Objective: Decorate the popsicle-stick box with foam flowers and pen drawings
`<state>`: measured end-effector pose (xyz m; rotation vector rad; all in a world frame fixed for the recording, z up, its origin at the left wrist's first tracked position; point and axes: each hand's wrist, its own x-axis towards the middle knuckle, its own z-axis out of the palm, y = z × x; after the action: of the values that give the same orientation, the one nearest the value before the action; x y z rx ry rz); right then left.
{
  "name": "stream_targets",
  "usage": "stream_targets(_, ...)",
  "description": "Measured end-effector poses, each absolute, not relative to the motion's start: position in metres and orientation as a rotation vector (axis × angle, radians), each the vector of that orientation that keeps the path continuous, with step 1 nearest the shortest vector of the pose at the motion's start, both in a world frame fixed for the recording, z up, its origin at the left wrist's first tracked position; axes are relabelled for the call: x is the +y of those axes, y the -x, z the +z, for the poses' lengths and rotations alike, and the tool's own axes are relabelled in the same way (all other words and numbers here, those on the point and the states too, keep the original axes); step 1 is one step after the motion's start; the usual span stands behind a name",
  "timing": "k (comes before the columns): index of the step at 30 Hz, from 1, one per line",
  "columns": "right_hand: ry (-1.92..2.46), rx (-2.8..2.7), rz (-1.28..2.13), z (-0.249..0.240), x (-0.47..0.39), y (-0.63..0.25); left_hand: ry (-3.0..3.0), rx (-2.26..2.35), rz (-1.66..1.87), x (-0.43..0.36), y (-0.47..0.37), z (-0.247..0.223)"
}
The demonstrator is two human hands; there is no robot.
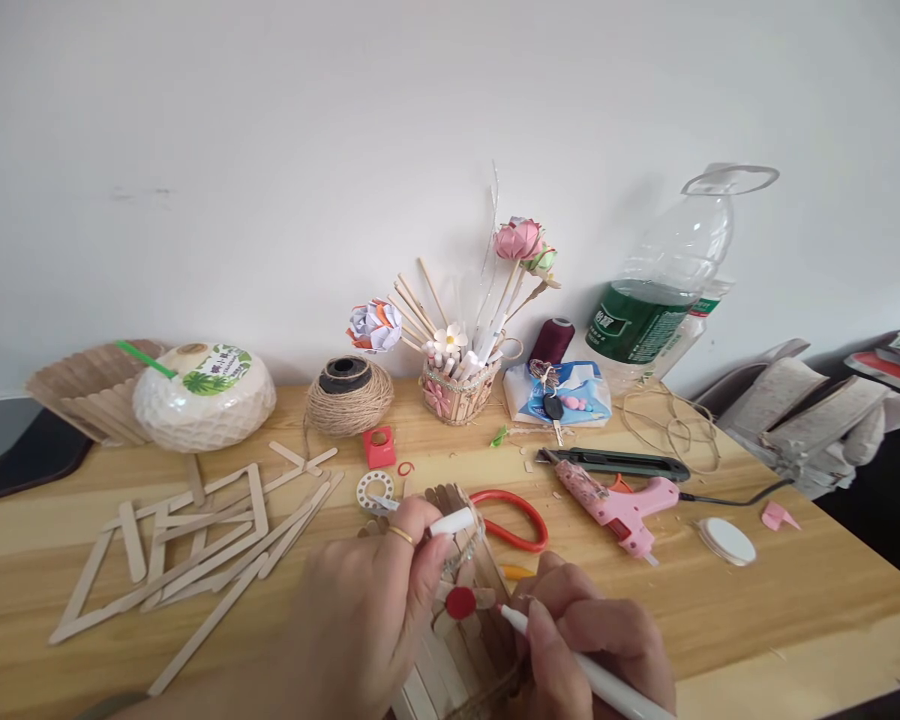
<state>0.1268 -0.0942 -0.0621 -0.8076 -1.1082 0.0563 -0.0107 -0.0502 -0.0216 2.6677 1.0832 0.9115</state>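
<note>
My right hand (592,635) grips a white marker pen (600,680), whose reddish tip points at the stick-built craft piece (450,660) below. On that piece sits a flower of small wooden petals with a red round centre (461,602). Thumb and forefinger of my left hand (375,590) are closed on a white pen cap (452,523), above the piece's upper end. Twine wraps the piece, and part of it is hidden by my hands. Red-handled scissors (521,520) lie just behind it.
Loose craft sticks (195,560) spread over the left side. A twine spool (350,395), a stick-built pot of pens and paper flowers (457,395) and a large bottle (645,320) stand behind. To the right lie a pink glue gun (622,510), its cord and a utility knife (622,464).
</note>
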Motion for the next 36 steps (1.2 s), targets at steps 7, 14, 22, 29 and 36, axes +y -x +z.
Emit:
stream_targets(7,0.745,-1.079,0.187,-0.060,-0.095,-0.128,-2.518,1.174,0.859,-0.047,0.009,-0.023)
stream_targets(14,0.843,-1.135,0.132,-0.056,-0.098,-0.127,-2.195,1.341,0.656,-0.039,0.004,-0.011)
stream_targets(22,0.887,-1.222,0.023,-0.058,-0.098,-0.122,-2.109,1.363,0.576,-0.040,0.001,-0.006)
stream_targets(29,0.883,-1.310,-0.009,-0.059,-0.095,-0.123,-2.095,1.365,0.548,-0.039,0.001,-0.006)
stream_targets(36,0.916,-1.328,-0.054,-0.057,-0.095,-0.122,-2.115,1.347,0.576,-0.041,0.002,-0.008)
